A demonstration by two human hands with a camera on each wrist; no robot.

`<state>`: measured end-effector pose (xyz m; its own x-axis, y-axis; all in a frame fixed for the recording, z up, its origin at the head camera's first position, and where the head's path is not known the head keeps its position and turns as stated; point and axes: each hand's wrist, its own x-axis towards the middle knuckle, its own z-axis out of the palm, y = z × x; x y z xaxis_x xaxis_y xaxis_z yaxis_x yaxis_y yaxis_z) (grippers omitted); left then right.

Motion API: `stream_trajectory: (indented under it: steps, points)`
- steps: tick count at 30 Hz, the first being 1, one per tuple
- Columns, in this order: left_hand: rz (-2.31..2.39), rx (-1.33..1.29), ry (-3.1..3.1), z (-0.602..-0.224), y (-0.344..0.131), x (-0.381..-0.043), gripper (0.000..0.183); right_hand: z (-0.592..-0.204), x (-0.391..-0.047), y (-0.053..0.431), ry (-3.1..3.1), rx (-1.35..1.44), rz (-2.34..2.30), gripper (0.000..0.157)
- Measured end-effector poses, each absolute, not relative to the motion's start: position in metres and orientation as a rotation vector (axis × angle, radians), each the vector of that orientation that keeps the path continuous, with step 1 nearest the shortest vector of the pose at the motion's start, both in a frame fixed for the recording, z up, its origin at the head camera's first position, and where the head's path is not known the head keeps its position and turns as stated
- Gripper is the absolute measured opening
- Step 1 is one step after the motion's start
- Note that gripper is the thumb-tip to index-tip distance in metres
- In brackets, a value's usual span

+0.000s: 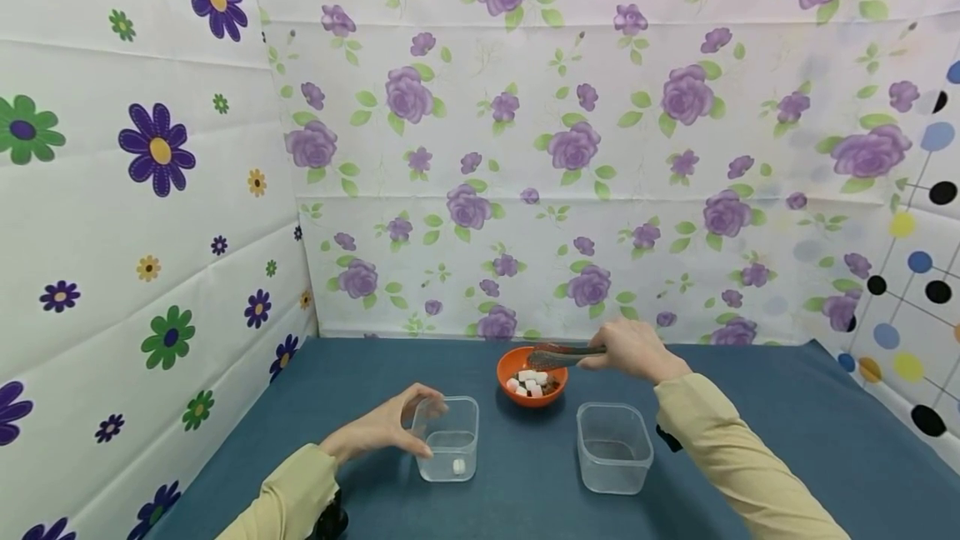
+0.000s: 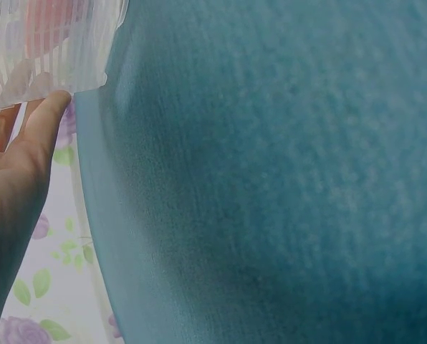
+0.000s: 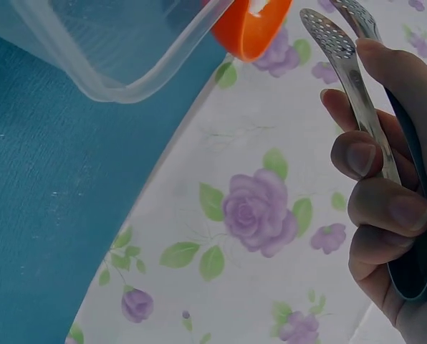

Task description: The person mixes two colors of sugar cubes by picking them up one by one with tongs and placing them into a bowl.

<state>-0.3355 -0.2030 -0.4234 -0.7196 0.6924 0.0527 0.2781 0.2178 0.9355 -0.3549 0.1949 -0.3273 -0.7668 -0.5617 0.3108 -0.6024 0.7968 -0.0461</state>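
Note:
My left hand [image 1: 386, 425] holds a clear plastic container [image 1: 471, 427] by its left side, thumb in front and fingers behind. One white marshmallow [image 1: 459, 467] lies at the container's bottom. The left wrist view shows the fingertips against the ribbed container wall [image 2: 63, 50]. Over the orange bowl [image 1: 505, 377], my right hand [image 1: 628, 348] grips metal tongs [image 1: 558, 357]. White and pale pink marshmallows [image 1: 529, 383] fill part of the bowl, with some brown pieces at its right. In the right wrist view the perforated tong tips [image 3: 335, 32] stand apart, nothing visible between them.
A second clear container [image 1: 613, 473] stands on the right, below the right forearm's cuff. Blue cloth [image 1: 525, 507] covers the table. Flower-patterned sheets [image 1: 465, 148] hang behind and at the left, a dotted one [image 1: 907, 315] at the right.

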Motion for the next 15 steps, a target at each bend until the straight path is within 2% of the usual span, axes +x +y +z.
stream_trajectory:
  steps: [9,15]
  points:
    - [1.508,0.917,2.108,-0.4235,-0.2029,-0.3351,0.065,-0.3232,-0.3536,0.1926,-2.745,0.877,0.201,0.034]
    - [1.509,0.907,2.121,-0.4232,-0.2030,-0.3352,0.066,-0.3178,-0.3490,0.1904,-2.735,0.889,0.188,0.040]
